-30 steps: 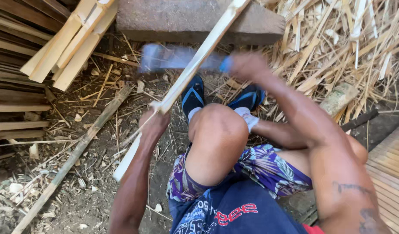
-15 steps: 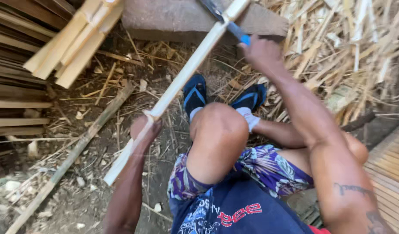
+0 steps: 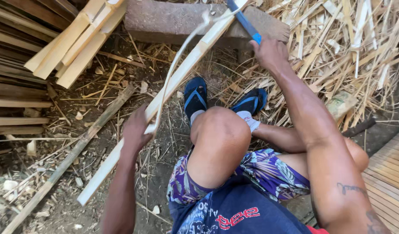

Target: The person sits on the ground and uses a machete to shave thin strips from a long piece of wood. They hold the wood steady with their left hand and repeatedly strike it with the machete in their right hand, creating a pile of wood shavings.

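Since the earlier frame: thin curling sliver (image 3: 173,69) now peeled off the bamboo strip (image 3: 164,95), arcing from the top of the strip down toward the left hand (image 3: 136,130). Knife (image 3: 245,21) with blue handle lying farther up the strip, over the stone block (image 3: 173,21). Left hand shifted little.

Left grip closed around the strip at mid-length. Right hand (image 3: 271,54) closed on the knife handle. Strip slanting from the block at top down to the dirt ground (image 3: 52,208) at lower left, crossing in front of the raised knee (image 3: 221,130).

Stacked planks (image 3: 73,47) at upper left. Heap of shavings (image 3: 351,52) at upper right. No packages, labels or signs made out.
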